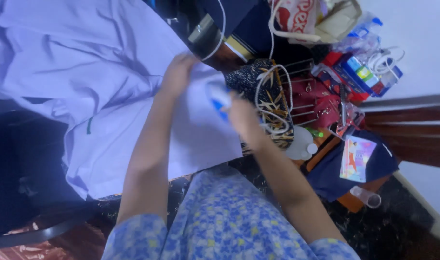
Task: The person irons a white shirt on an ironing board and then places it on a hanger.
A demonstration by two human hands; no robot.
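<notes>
A large pale lilac cloth (85, 72) lies spread over a dark surface on the left. My left hand (177, 73) presses down on the cloth's far right edge, fingers bent on the fabric. My right hand (243, 118) grips a white and blue iron (219, 98) that rests on the cloth just to the right of the left hand. The picture is blurred, so the iron's shape is only partly clear.
To the right sits a cluttered heap: a dark patterned bag (268, 103) with a white cord, red pouches (321, 101), blue packets (362, 72), a white bottle (299, 144), a colourful card (357, 159). A white wall and dark wooden edge (413, 130) lie far right.
</notes>
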